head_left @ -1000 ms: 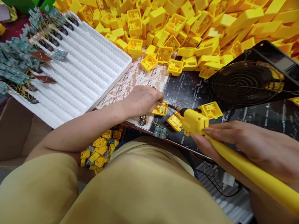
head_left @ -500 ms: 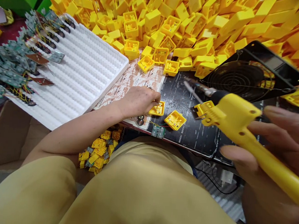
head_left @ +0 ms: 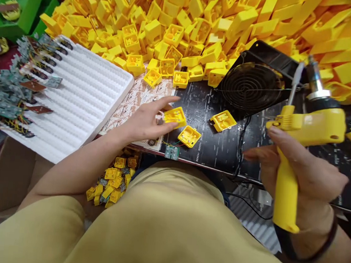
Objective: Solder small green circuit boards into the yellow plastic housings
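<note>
My left hand (head_left: 146, 119) has its thumb on the lower edge of a tilted small yellow plastic case (head_left: 176, 116), with the other fingers beside and behind it. A second open case (head_left: 189, 136) lies just right of it, with thin wires leading to a small green circuit board (head_left: 172, 152) at the table edge. Over the right side of the table, my right hand (head_left: 307, 176) is around a yellow soldering gun (head_left: 287, 187), whose metal tip points up. Another yellow case (head_left: 224, 121) sits between the hands.
A big heap of yellow cases (head_left: 170, 35) fills the back. A black fan (head_left: 250, 86) stands right of centre, its cable running forward. At left, a white foam tray (head_left: 91, 89) bears wired circuit boards (head_left: 7, 85). Below the table edge are more cases (head_left: 115, 179).
The soldering gun has swung from pointing left to pointing up, and shifted right. My left hand has changed its hold, and the case there is now tilted. The whole view has shifted somewhat.
</note>
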`<act>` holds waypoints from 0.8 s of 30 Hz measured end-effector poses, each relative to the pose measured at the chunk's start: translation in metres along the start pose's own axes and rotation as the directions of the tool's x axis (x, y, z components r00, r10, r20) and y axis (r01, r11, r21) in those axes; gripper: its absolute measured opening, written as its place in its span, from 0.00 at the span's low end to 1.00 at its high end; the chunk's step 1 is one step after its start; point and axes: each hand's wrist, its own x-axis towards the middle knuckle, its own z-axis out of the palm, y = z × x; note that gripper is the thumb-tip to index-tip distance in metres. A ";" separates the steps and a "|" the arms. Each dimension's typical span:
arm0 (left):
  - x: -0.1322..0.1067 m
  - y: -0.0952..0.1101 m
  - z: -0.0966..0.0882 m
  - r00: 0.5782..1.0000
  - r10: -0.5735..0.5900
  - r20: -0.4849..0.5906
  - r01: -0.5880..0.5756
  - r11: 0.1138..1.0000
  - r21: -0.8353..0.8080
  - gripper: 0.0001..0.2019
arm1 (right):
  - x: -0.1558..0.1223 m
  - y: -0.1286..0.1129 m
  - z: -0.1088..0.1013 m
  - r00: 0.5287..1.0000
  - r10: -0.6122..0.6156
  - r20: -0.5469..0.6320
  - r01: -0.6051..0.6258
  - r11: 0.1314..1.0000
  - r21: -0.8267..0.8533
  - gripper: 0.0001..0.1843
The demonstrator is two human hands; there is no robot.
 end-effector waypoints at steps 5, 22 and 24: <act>0.013 0.046 0.043 0.981 0.150 0.127 -0.182 0.937 0.298 0.37 | 0.016 0.010 0.020 0.963 -0.267 0.015 0.268 0.960 -0.085 0.15; -0.055 -0.002 -0.063 0.922 -0.014 0.387 -0.097 0.960 0.264 0.21 | 0.040 0.022 0.064 0.878 -0.387 0.282 0.442 0.882 -0.164 0.08; 0.012 -0.012 -0.043 0.988 0.029 0.150 -0.088 0.910 0.406 0.24 | 0.038 0.023 0.068 0.874 -0.374 0.309 0.435 0.886 -0.158 0.09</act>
